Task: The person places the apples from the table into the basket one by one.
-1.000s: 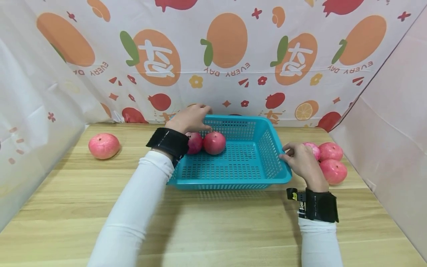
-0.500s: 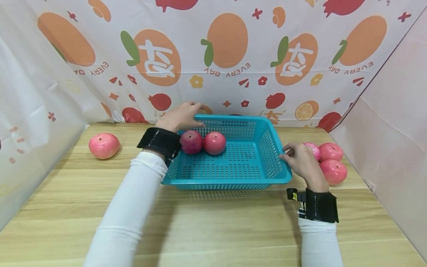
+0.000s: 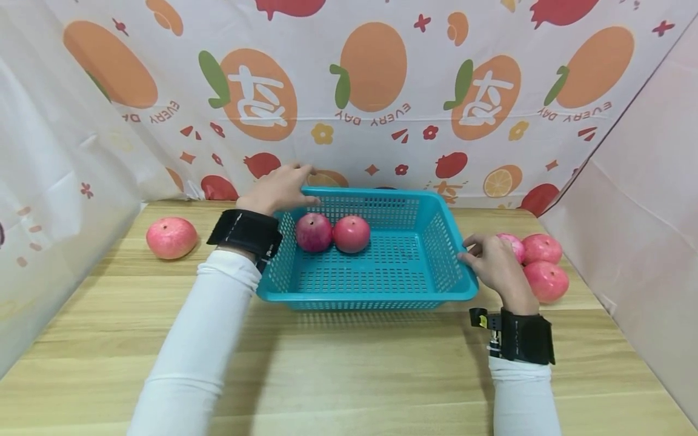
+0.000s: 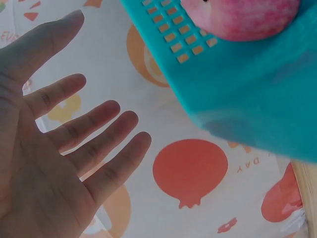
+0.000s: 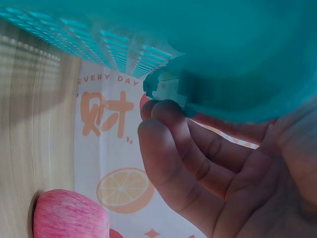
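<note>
A blue plastic basket (image 3: 382, 296) with perforated walls stands on the table. Two apples sit side by side in its left part: a darker red apple (image 3: 313, 232) and a pinker apple (image 3: 351, 234). My left hand (image 3: 277, 189) is over the basket's back left corner, fingers spread and holding nothing; the left wrist view shows its palm (image 4: 49, 173) apart from the basket wall. At the right end, my right hand (image 3: 493, 261) holds the rim, its fingers (image 5: 157, 144) curled under the edge in the right wrist view.
Right of the right hand lie three more apples: a partly hidden one (image 3: 511, 245), one behind (image 3: 542, 248) and one in front (image 3: 547, 281). A single apple (image 3: 171, 238) rests at the table's far left. A fruit-print curtain (image 3: 376, 145) closes off the back.
My left hand has drawn back leftward from above the two apples, uncovering the darker one and the basket's left side. My right hand keeps its hold on the rim; the basket stays put.
</note>
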`<state>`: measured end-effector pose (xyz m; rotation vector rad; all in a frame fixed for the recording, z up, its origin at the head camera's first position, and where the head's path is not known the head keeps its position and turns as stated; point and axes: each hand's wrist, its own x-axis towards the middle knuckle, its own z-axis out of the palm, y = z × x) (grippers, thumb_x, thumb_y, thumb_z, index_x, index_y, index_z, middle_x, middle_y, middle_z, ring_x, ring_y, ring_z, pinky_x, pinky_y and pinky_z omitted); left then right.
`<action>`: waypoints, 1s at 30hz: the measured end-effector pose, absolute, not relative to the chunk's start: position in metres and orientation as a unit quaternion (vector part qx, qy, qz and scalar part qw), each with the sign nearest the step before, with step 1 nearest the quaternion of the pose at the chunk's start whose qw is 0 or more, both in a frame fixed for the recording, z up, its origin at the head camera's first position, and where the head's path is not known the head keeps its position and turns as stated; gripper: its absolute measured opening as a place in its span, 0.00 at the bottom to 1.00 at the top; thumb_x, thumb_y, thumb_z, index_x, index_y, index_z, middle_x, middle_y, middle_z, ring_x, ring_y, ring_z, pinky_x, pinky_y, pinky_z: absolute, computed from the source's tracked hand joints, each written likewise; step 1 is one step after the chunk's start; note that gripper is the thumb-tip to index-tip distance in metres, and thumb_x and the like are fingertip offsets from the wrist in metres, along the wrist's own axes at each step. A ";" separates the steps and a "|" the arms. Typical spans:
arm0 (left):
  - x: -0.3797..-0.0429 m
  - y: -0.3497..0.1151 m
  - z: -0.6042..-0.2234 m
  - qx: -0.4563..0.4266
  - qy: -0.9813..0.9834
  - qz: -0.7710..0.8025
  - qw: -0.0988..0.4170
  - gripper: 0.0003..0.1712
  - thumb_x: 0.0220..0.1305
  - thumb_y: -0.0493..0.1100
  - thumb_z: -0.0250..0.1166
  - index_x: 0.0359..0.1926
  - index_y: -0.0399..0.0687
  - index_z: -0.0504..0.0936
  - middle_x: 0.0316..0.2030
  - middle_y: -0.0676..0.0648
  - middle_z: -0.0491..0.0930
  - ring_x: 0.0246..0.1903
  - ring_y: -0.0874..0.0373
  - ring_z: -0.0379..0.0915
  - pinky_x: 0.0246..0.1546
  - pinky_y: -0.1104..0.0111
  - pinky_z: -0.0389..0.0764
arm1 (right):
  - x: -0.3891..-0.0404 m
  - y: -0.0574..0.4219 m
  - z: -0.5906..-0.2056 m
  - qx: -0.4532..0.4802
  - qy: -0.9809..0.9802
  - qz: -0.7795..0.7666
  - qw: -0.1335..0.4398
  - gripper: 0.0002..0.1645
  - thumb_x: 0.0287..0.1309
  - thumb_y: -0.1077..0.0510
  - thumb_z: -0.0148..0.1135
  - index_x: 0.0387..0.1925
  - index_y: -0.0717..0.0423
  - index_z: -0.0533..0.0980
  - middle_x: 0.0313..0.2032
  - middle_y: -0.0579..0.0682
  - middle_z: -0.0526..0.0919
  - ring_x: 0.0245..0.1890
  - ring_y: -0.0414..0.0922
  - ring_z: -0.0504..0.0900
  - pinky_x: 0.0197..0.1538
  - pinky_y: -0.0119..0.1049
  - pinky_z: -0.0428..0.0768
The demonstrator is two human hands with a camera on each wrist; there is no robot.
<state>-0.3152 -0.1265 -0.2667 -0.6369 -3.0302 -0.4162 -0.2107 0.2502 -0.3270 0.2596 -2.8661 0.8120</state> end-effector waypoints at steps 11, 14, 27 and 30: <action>-0.315 -0.142 -0.264 -0.201 -0.971 -0.129 0.022 0.37 0.54 0.52 0.63 0.61 0.41 0.62 0.57 0.35 0.63 0.53 0.42 0.58 0.51 0.45 0.69 | -0.210 0.252 -0.327 0.083 -0.955 0.276 0.071 0.16 0.54 0.62 0.60 0.43 0.70 0.73 0.32 0.64 0.80 0.29 0.51 0.79 0.33 0.48 0.82; -0.314 -0.148 -0.265 -0.200 -0.971 -0.128 0.020 0.36 0.55 0.52 0.63 0.61 0.41 0.62 0.56 0.34 0.62 0.52 0.42 0.58 0.51 0.45 0.68 | -0.210 0.252 -0.327 0.084 -0.956 0.273 0.070 0.16 0.54 0.62 0.60 0.43 0.69 0.73 0.32 0.64 0.80 0.29 0.51 0.78 0.33 0.48 0.82; -0.313 -0.168 -0.270 -0.179 -0.976 -0.126 0.018 0.37 0.55 0.52 0.62 0.61 0.40 0.61 0.55 0.33 0.62 0.47 0.43 0.62 0.44 0.43 0.72 | -0.212 0.250 -0.329 0.087 -0.957 0.267 0.075 0.16 0.55 0.62 0.59 0.43 0.70 0.73 0.33 0.64 0.80 0.30 0.52 0.78 0.34 0.49 0.82; -0.312 -0.171 -0.269 -0.179 -0.976 -0.124 0.024 0.37 0.55 0.53 0.62 0.60 0.40 0.62 0.54 0.32 0.62 0.47 0.42 0.63 0.43 0.43 0.72 | -0.212 0.250 -0.329 0.085 -0.958 0.264 0.077 0.16 0.55 0.62 0.59 0.42 0.69 0.73 0.32 0.63 0.80 0.30 0.51 0.78 0.35 0.50 0.82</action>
